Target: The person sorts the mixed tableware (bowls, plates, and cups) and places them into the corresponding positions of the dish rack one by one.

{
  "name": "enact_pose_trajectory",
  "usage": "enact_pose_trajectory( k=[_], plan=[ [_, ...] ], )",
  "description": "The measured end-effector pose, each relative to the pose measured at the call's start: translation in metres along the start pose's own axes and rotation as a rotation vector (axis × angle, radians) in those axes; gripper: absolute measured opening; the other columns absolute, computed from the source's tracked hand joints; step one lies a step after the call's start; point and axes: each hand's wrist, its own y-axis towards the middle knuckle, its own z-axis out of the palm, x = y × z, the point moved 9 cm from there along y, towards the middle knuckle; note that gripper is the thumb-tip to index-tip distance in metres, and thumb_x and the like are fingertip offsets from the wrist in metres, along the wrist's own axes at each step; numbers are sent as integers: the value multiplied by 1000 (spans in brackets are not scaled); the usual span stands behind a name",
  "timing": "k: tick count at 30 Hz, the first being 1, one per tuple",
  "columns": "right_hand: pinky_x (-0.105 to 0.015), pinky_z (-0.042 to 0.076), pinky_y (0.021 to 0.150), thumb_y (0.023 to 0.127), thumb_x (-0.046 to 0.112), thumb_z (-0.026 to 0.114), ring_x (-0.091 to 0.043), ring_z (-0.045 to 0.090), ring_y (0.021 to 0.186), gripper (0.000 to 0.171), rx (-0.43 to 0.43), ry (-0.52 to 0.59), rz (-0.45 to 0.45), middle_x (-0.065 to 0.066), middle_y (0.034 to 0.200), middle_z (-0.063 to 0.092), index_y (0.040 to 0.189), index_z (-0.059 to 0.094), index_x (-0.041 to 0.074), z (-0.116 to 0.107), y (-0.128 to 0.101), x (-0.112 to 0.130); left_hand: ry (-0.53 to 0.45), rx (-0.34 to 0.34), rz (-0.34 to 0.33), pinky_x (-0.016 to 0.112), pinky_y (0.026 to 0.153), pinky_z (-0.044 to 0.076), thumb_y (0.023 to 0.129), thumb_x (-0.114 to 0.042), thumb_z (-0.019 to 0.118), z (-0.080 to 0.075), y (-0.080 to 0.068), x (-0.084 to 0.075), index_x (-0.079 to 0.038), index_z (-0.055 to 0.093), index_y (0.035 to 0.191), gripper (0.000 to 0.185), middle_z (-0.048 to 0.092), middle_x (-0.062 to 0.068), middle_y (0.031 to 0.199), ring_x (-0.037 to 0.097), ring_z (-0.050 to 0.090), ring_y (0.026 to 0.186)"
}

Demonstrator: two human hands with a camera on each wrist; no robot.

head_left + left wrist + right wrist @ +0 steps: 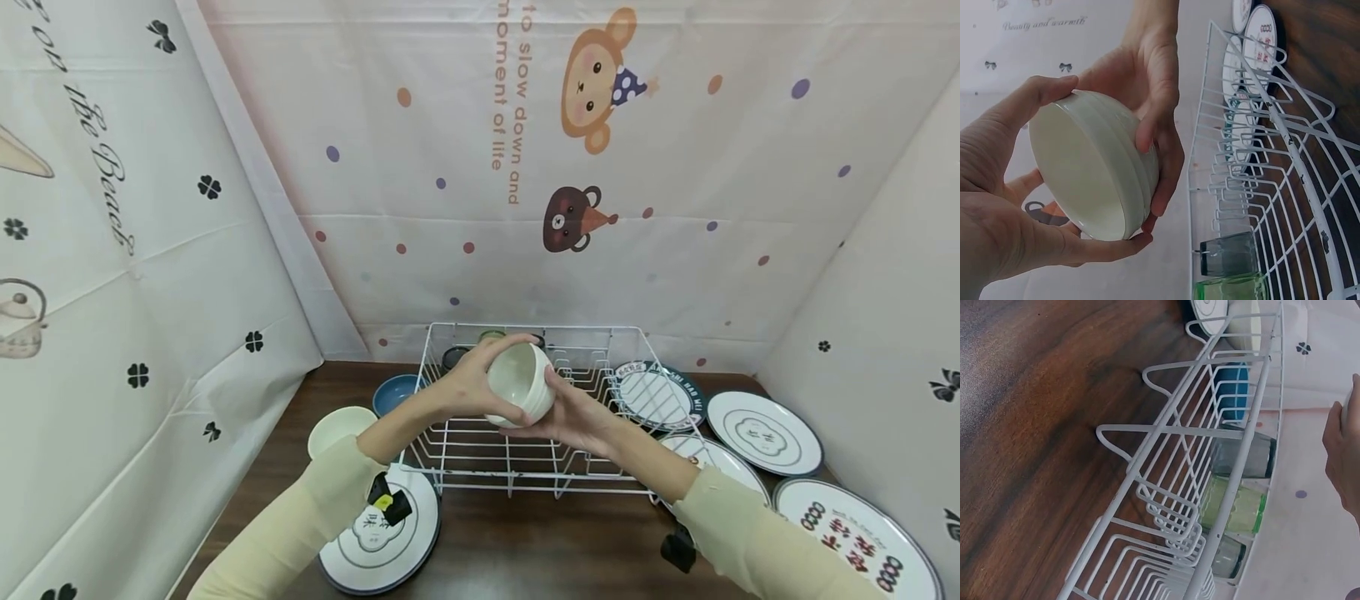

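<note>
I see a dark wooden table (525, 533) filling the lower middle of the head view. A white wire rack (525, 467) stands at its centre. Left of the rack lie a blue bowl (395, 392), a cream bowl (337, 427) and, lower down, a plate (382, 542). At lower right of the frame lie four more plates, one (765, 432) with a dark rim, another (855, 533) with red print.
</note>
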Motion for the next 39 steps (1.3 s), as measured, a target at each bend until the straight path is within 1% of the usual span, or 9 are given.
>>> enact_pose_trajectory(
  k=[5, 11, 15, 19, 22, 25, 30, 33, 39],
  plan=[
    [-61, 40, 113, 105, 42, 49, -30, 51, 128, 75, -118, -160, -21, -15, 150, 27, 161, 1, 26, -4, 6, 9, -16, 87, 20, 54, 102, 50, 74, -20, 89, -4, 0, 2, -35, 29, 160, 106, 31, 12, 157, 35, 38, 137],
    [-63, 47, 104, 103, 37, 55, -33, 57, 120, 75, -371, -455, -41, -22, 147, 37, 163, 15, 16, -23, 12, 40, -25, 102, 30, 69, 121, 17, 75, -44, 89, -25, -13, 14, -47, -5, 161, 127, -6, -1, 173, 32, -2, 160],
    [-57, 56, 94, 100, 38, 61, -44, 51, 129, 80, -519, -581, 1, -28, 151, 32, 163, 16, 15, -45, 12, 59, 87, -69, -17, 73, 120, 12, 86, -40, 79, -42, -29, 44, -29, 1, 165, 112, 2, 9, 174, 41, 1, 159],
    [-52, 61, 86, 96, 38, 66, -51, 47, 135, 89, -616, -731, 52, -30, 154, 30, 163, 13, 11, -65, 14, 69, 351, -338, -89, 72, 115, 27, 89, -24, 76, -47, -49, 79, -4, 23, 160, 90, 27, 30, 162, 53, 23, 149],
    [-52, 61, 83, 92, 35, 72, -53, 49, 133, 95, -680, -819, 76, -30, 155, 30, 162, 15, 8, -75, 19, 68, 486, -463, -129, 71, 109, 37, 88, -18, 78, -38, -68, 100, 4, 33, 153, 83, 35, 36, 153, 54, 33, 141],
    [-52, 62, 78, 86, 34, 79, -53, 53, 129, 97, -693, -971, 66, -30, 151, 37, 160, 23, 8, -77, 32, 64, 531, -492, -140, 70, 108, 37, 88, -15, 76, -26, -80, 115, 9, 34, 151, 79, 33, 39, 151, 54, 32, 140],
    [-54, 60, 81, 71, 41, 89, -47, 63, 117, 99, -597, -1537, -41, -28, 137, 57, 152, 43, 8, -65, 61, 63, 519, -523, -193, 70, 106, 37, 91, -12, 68, -20, -87, 133, 10, 35, 150, 71, 33, 38, 151, 54, 30, 141],
    [-57, 59, 81, 64, 47, 92, -45, 66, 109, 103, -545, -1822, -28, -27, 131, 61, 150, 48, 13, -61, 74, 54, 483, -549, -225, 70, 105, 38, 93, -11, 64, -21, -90, 139, 8, 39, 149, 64, 36, 36, 150, 52, 32, 140],
    [-56, 58, 77, 61, 51, 93, -46, 66, 105, 106, -453, -2005, 152, -26, 130, 58, 151, 48, 18, -73, 90, 28, 456, -558, -260, 70, 104, 38, 96, -12, 60, -18, -93, 143, 5, 47, 144, 52, 41, 34, 147, 51, 36, 138]
  ],
)
